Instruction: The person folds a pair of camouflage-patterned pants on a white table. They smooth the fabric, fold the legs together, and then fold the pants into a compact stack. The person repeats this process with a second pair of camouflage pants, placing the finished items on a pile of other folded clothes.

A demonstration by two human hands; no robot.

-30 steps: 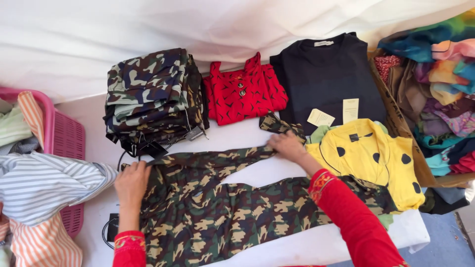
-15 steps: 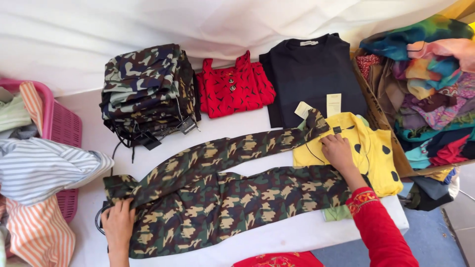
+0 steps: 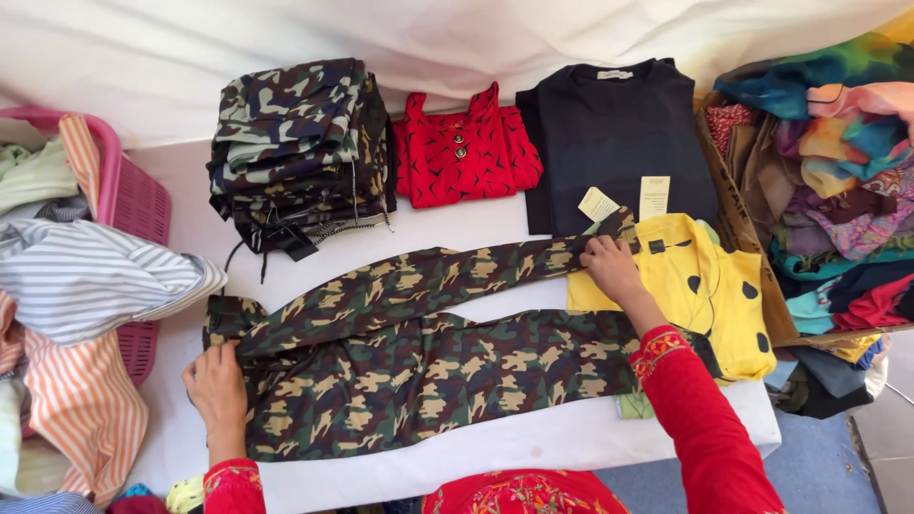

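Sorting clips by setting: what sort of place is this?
Probably a clothes-sorting or stall table: stacked camouflage garments, tagged dark shirt, pink basket of laundry, cardboard box of mixed fabrics. Both hands flatten camouflage trousers.

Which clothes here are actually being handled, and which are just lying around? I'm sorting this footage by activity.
In hand:
camouflage trousers, spread flat on the white table
left hand pressing the waist end
right hand on the upper leg's cuff

Lying about:
folded camouflage stack
red top
dark shirt
yellow spotted shirt
pink basket
box of colourful fabrics
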